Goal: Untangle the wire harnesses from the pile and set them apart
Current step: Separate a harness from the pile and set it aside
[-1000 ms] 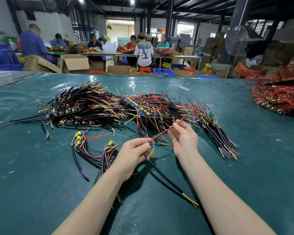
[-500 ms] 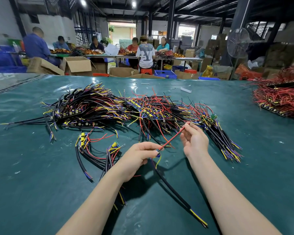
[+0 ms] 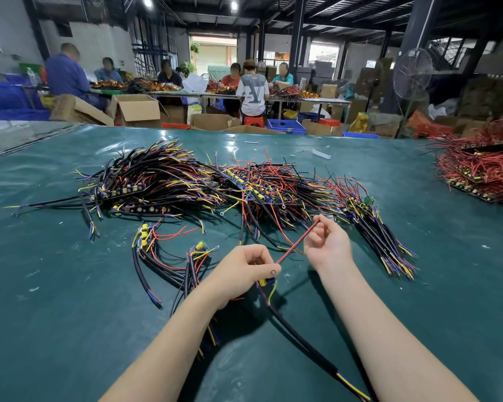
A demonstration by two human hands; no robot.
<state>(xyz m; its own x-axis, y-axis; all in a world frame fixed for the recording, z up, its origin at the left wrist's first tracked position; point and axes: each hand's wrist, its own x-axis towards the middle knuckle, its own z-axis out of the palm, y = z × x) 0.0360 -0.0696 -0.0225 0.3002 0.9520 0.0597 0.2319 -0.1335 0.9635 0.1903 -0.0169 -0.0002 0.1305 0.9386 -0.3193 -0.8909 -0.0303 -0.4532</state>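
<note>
Clearly the harness (image 3: 302, 340) in hand is light and limp: a black sheathed cable trailing from the left fingers back toward the person across the tabletop (image 3: 70, 314), with thin coloured leads at both ends. It will likely flop and snag rather than resist, and the small yellow parts at its head look delicate (their joints probably dislike tugging). The safer hold is therefore on the sheath or the head, not on the bare lead tips.

The left hand (image 3: 244, 271) has its fingers curled round that head, with the forearm reaching in from the lower left. The right hand (image 3: 328, 242), palm turned inward, pinches the far end of the red wire (image 3: 296, 243), which runs straight and taut between the two sets of fingers.

The pile (image 3: 215, 184) lies just beyond the right fingers. A few separated harnesses (image 3: 169, 256) lie on the tabletop to the left of the left fingers.
</note>
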